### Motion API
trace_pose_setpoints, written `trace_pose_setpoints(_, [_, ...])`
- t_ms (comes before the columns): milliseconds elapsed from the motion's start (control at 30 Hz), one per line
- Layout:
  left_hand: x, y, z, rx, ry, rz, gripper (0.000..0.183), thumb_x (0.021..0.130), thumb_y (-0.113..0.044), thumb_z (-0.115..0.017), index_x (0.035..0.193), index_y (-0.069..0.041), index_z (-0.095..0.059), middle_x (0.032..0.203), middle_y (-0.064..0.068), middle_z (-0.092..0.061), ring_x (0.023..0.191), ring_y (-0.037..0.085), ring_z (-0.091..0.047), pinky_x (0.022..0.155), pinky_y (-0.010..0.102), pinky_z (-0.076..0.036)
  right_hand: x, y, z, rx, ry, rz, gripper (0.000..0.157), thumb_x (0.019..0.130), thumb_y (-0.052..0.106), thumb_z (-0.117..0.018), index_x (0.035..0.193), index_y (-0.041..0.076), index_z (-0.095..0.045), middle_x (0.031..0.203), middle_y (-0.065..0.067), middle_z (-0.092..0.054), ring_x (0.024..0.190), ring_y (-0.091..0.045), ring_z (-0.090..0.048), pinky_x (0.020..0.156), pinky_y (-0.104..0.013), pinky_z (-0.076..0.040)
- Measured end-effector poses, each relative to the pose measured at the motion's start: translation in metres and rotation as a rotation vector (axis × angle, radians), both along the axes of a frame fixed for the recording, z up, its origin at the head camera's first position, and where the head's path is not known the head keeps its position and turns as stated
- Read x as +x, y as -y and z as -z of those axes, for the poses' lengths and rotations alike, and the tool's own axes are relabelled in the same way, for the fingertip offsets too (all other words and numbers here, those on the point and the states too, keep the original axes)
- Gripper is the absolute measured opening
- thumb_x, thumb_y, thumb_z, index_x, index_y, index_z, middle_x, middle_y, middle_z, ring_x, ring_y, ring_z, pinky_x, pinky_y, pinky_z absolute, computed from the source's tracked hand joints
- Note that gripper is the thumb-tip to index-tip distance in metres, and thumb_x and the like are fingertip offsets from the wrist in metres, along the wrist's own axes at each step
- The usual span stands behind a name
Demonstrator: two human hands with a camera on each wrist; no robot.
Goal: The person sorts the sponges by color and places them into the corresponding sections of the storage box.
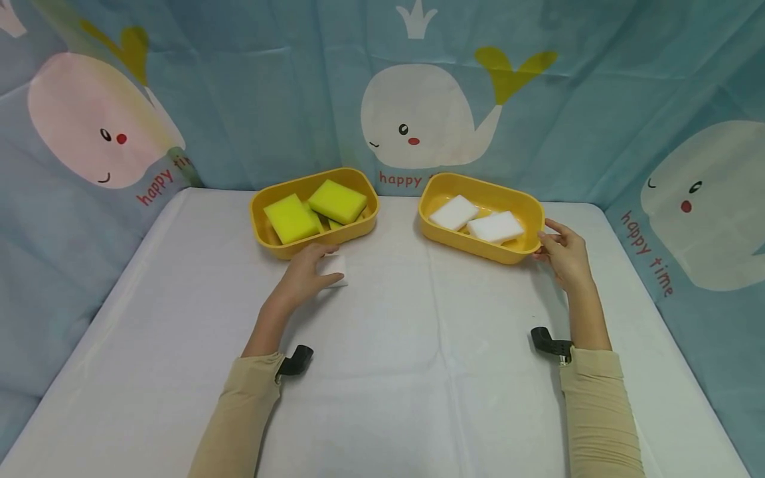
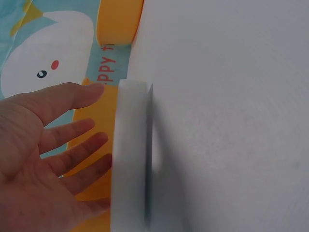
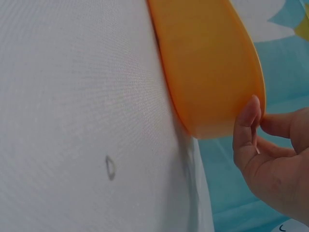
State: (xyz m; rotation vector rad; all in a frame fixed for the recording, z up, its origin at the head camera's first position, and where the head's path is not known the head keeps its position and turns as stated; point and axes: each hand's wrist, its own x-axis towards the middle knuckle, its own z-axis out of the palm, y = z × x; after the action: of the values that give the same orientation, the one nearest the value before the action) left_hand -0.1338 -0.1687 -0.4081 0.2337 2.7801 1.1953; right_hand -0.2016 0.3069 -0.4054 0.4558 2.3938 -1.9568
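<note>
A white sponge (image 1: pixel 333 269) lies flat on the table, just in front of the left yellow tray. My left hand (image 1: pixel 301 279) hovers right over it, thumb and fingers spread. In the left wrist view, a gap shows between the thumb and the sponge (image 2: pixel 130 154). My right hand (image 1: pixel 564 255) pinches the right end of the other yellow tray (image 1: pixel 469 247), thumb and fingers on either side of its rim in the right wrist view. Two white sponges (image 1: pixel 496 227) lie inside that tray.
The left yellow tray (image 1: pixel 257 226) holds several yellow-green sponges (image 1: pixel 337 201). Both trays stand near the far edge of the white-covered table (image 1: pixel 382 372). A blue curtain (image 1: pixel 269 99) printed with whales hangs behind and along both sides.
</note>
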Motion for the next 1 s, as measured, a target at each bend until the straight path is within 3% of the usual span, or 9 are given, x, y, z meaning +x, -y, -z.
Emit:
trace_pose_setpoints(533, [-0.006, 0.014, 0.015, -0.017, 0.020, 0.004, 0.063, 0.092, -0.011, -0.082, 0.148, 0.002, -0.057, 0.150, 0.024, -0.054, 0.143, 0.042, -0.046, 0.124, 0.057, -0.033, 0.003, 0.001, -0.002, 0.022, -0.010, -0.005, 0.061, 0.111, 0.020, -0.053, 0.166, 0.006, -0.030, 0.111, -0.008, -0.051, 0.074, -0.004, -0.060, 0.070, -0.012, -0.058])
trace_pose_setpoints(1000, [-0.007, 0.019, 0.013, -0.052, 0.057, 0.018, 0.066, 0.090, -0.011, -0.084, 0.148, 0.003, -0.056, 0.151, 0.025, -0.052, 0.144, 0.043, -0.044, 0.125, 0.058, -0.031, 0.003, 0.002, -0.002, 0.020, -0.006, 0.001, 0.061, 0.111, 0.020, -0.054, 0.166, 0.006, -0.031, 0.110, -0.006, -0.050, 0.075, -0.004, -0.060, 0.070, -0.012, -0.058])
